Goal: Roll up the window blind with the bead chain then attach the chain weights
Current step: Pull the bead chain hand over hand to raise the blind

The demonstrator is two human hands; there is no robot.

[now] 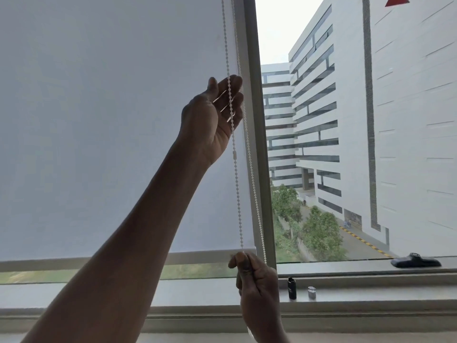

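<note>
A white roller blind (99, 120) covers most of the left window pane, and its bottom bar (173, 256) hangs just above the sill. A white bead chain (237, 184) hangs in two strands along the blind's right edge. My left hand (215, 120) is raised, palm toward me, with its fingers curled loosely round the front strand. Lower down, my right hand (257, 288) pinches the same strand near the bottom bar. On the sill to the right stand a black chain weight (292, 288) and a small clear one (312, 292).
The grey window frame post (257, 144) runs just right of the chain. A black window handle (415, 261) lies on the lower frame at the right. The sill ledge (371, 297) stretches along the bottom. Buildings and trees show through the uncovered right pane.
</note>
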